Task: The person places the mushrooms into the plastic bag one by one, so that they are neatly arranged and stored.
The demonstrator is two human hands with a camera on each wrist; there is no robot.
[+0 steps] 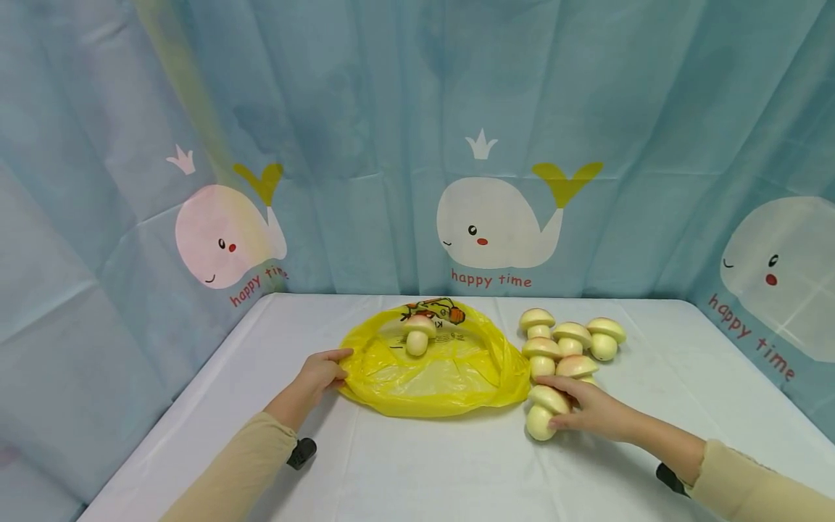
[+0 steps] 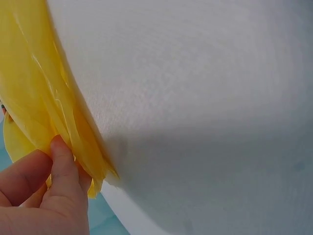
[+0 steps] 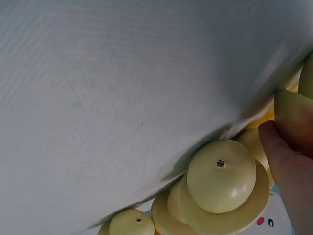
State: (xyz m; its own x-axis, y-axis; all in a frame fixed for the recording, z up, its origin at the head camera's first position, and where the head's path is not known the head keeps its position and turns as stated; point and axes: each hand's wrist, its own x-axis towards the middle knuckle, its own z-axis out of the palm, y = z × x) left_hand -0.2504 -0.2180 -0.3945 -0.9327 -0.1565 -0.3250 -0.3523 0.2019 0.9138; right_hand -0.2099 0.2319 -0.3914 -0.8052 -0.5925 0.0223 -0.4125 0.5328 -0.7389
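Over the person's head, I see a yellow bag (image 1: 450, 380) spread on the white table (image 1: 417, 471), its rounded edge towards the near side. One pale mushroom (image 1: 417, 342) lies within the bag's outline, towards the far side; whether it is inside the plastic or on top, I can't tell. At the bag's left edge, the left hand (image 1: 323, 375) pinches the plastic between thumb and fingers. To the right, the right hand (image 1: 590, 409) grips the nearest mushroom (image 1: 541, 420), thumb on its near side and fingers on its far side. Five more mushrooms (image 1: 572, 332) cluster just beyond that hand, to the right of the bag. A blue curtain (image 1: 365, 145) printed with whales hangs at the far side.

From the left wrist, thumb and fingertip press together on a fold of yellow plastic, bare table lying beside it.

From the right wrist, a finger lies against the held mushroom, which is partly cut off by the frame; others crowd nearby, one turning its round end with a dark mark (image 3: 220, 163) outward.
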